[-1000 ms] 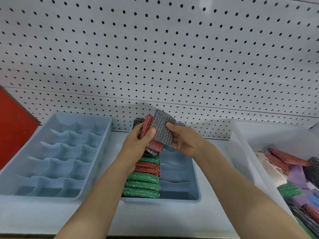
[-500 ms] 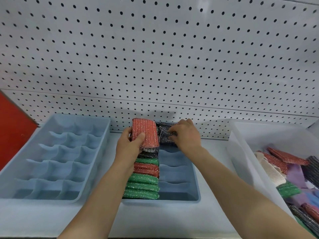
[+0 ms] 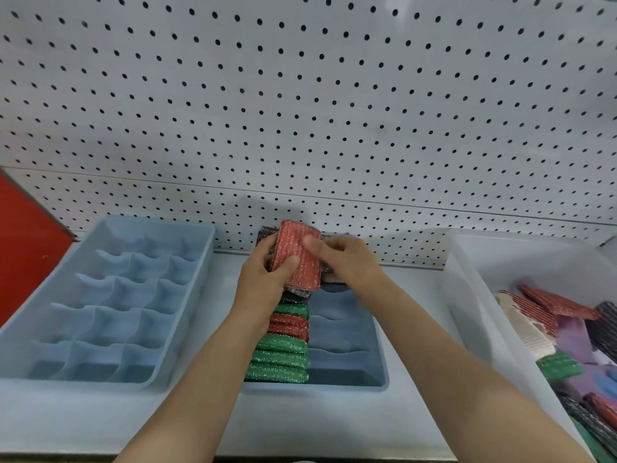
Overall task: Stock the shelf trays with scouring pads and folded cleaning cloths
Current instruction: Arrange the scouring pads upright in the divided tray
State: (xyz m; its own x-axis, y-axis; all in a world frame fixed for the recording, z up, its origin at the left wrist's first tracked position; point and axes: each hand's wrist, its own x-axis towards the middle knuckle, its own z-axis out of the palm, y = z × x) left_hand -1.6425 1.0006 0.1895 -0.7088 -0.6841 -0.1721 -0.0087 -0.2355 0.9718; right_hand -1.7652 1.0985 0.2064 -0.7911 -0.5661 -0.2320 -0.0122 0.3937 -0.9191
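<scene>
1. Progress, done. Directly below your left hand (image 3: 263, 279), the near tray (image 3: 382, 379) carries a filled left column of scouring pads (image 3: 280, 355), green and red ones standing on edge in a row that runs from the front wall back under your hands. More dark pads (image 3: 267, 233) show just behind your grip at the far end of that column.

2. Progress, left. The column to the right of your grip in the same tray looks bare except for something dark under your right hand (image 3: 347, 262), too hidden to name. The divided tray (image 3: 110, 309), well to the left of both hands, holds nothing in any visible compartment. The white bin (image 3: 467, 295), well to the right, holds loose pads and what appear to be folded cloths (image 3: 571, 332) waiting to be shelved. By this evidence you are under halfway, and no cloth is yet placed.

3. The task's thing. The red scouring pad (image 3: 298, 260) stands nearly upright between your two hands, above the far end of the near tray and not yet seated in it.

4. Left grip. Clamped on the red pad: thumb across its front face near the lower left corner, fingers wrapped behind it.

5. Right grip. Fingers curled, thumb touching the pad's upper right edge; the fingertips dip behind the pad and are blurred, so you cannot tell whether they pinch the pad.

6. Pose. Both forearms reach forward over the shelf (image 3: 300, 426) and converge at the tray's far end, wrists roughly level.
</scene>
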